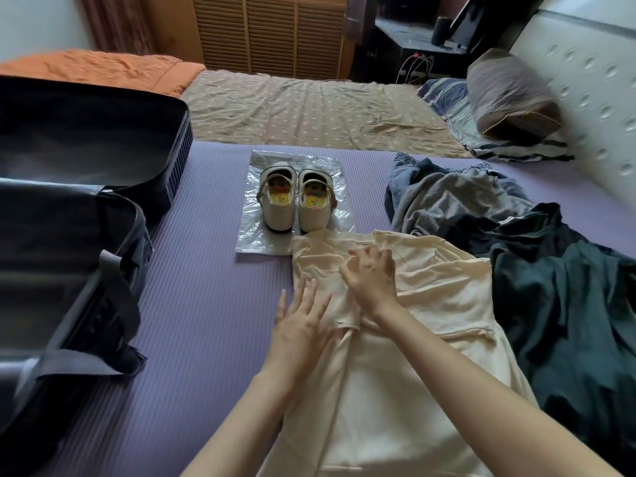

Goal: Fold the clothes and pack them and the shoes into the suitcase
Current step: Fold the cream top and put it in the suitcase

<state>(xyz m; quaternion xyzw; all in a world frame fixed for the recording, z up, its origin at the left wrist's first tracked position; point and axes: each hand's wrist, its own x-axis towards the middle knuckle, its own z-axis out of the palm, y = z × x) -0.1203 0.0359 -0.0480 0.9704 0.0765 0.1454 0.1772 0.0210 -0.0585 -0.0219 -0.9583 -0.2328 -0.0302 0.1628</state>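
**Two Hands on a Cream Shirt**

A cream shirt (pixel 413 373) lay spread out on the purple mat (pixel 206 304) on the bed, near the close edge. Its left side was folded in over the middle.

The left hand (pixel 301 325) lay flat on that folded side. Its fingers were straight, so its grip was wide open and held nothing. The right hand (pixel 371 284) was on the shirt near the collar. Its fingers were spread and bent, but they looked blurry. I cannot tell if its grip had hold of the cloth.

Two pale shoes (pixel 278 215) stood side by side on a clear plastic bag (pixel 254 242), just past the top of the shirt. The shirt's top edge lay over the bag's near edge.

A black suitcase (pixel 69 235) lay open along the left edge of the bed. A pile of dark clothes (pixel 516 242) lay in a heap by the right edge, touching the shirt. A pillow (pixel 509 94) sat at the far right corner.
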